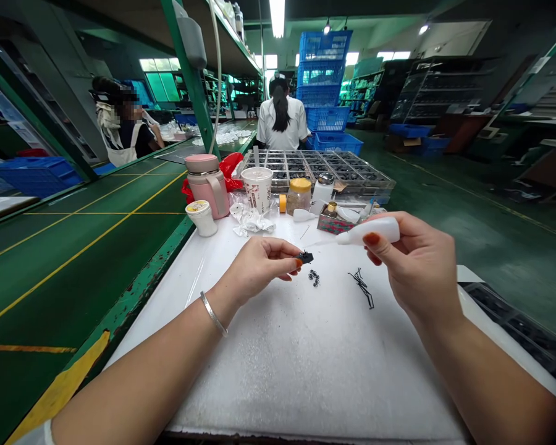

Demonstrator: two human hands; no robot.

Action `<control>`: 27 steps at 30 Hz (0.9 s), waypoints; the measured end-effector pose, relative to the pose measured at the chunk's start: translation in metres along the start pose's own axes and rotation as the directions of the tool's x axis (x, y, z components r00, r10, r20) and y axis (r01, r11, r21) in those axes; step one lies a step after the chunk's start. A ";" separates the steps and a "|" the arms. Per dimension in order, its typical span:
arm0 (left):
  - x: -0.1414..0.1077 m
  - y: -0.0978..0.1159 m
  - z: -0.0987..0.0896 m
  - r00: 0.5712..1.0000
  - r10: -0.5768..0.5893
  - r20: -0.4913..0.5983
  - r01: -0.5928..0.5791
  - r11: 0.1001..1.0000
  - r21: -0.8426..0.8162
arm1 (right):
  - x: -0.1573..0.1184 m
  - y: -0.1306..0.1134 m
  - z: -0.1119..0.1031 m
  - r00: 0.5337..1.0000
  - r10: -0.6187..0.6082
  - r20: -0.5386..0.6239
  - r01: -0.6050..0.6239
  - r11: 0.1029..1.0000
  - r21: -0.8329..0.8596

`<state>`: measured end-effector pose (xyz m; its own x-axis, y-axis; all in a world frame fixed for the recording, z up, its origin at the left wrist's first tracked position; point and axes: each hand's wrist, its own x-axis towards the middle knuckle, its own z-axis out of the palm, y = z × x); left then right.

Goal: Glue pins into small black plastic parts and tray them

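Observation:
Between the thumb and fingers of my left hand is a small black part, held over the white tabletop; its exact kind is too small to tell. My right hand grips a white squeeze bottle, tilted so its thin clear nozzle points left. The nozzle's tip ends close to the black part; I cannot tell whether they touch. Just below my left fingertips lie several small black rings. A loose pile of thin black rods rests between my hands, nearer the right one.
Along the table's back stand a pink flask, a white tub, a drink cup, a yellow-lidded jar and a small box. Behind them is a compartmented tray. A green conveyor belt runs along the left. Two people sit farther off.

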<state>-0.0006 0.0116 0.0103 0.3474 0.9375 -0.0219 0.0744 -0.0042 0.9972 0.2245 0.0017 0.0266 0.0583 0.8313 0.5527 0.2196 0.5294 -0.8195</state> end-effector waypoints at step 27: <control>-0.001 0.003 0.001 1.000 -0.004 -0.009 0.004 1.000 0.006 | 0.000 -0.001 -0.001 1.000 -0.002 -0.018 0.001 0.999 -0.041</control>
<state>-0.0001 0.0107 0.0129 0.3390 0.9405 -0.0251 0.0811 -0.0027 0.9967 0.2254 0.0010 0.0275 0.0758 0.8269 0.5571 0.2590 0.5233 -0.8119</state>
